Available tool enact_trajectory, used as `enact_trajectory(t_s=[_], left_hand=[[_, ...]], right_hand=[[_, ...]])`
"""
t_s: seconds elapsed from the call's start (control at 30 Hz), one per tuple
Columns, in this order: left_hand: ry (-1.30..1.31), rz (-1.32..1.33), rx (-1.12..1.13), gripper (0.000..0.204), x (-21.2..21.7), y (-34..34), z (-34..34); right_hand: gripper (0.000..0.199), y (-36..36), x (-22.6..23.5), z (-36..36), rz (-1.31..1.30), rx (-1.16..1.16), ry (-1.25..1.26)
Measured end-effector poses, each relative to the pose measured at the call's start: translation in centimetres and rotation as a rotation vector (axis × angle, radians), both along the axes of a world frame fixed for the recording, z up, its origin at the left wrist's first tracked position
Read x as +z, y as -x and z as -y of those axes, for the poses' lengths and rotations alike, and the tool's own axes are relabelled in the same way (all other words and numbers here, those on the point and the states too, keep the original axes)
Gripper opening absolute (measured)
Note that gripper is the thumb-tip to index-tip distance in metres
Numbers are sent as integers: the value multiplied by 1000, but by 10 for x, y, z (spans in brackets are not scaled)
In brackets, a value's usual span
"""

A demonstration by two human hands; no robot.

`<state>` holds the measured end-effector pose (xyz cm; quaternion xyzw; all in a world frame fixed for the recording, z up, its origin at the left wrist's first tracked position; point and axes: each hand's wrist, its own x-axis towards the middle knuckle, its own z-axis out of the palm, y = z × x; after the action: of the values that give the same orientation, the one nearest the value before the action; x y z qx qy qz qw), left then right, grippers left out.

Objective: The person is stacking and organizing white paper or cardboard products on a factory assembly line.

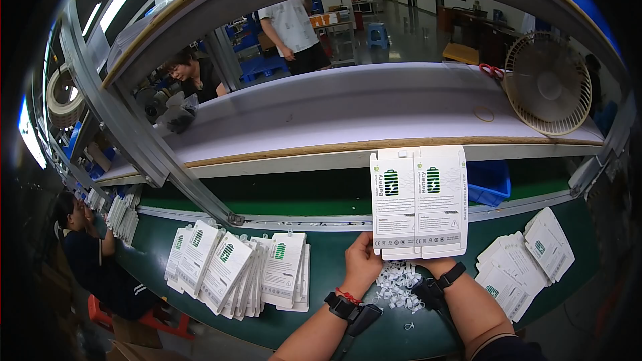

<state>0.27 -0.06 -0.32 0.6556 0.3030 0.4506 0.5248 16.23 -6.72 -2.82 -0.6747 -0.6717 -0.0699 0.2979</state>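
Flat white cartons with green battery pictures stand upright before me, two printed panels side by side. I cannot tell whether they are one piece or two. My left hand grips the lower left corner, its fingertips partly behind the cardboard. At the lower right edge my right hand holds them from below, most of its fingers hidden. Between my wrists lies a heap of small white plastic hang tabs. Overlapping cartons with tabs at their tops rest to the left. More flat cartons lie at the right.
A shelf spans the green bench, with a round fan and red scissors on it. A blue bin sits under the shelf. Metal posts frame the bench. One person sits at the left; others are beyond the shelf.
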Motion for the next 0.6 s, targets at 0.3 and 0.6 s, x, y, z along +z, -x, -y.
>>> enact_trajectory(t_s=[0.3, 0.6], left_hand=[[-11, -25, 3, 17, 0, 0, -1], [14, -14, -18, 19, 6, 1, 1]], right_hand=[[66, -2, -1, 3, -19, -2, 19], [66, 0, 1, 0, -39, -4, 40]])
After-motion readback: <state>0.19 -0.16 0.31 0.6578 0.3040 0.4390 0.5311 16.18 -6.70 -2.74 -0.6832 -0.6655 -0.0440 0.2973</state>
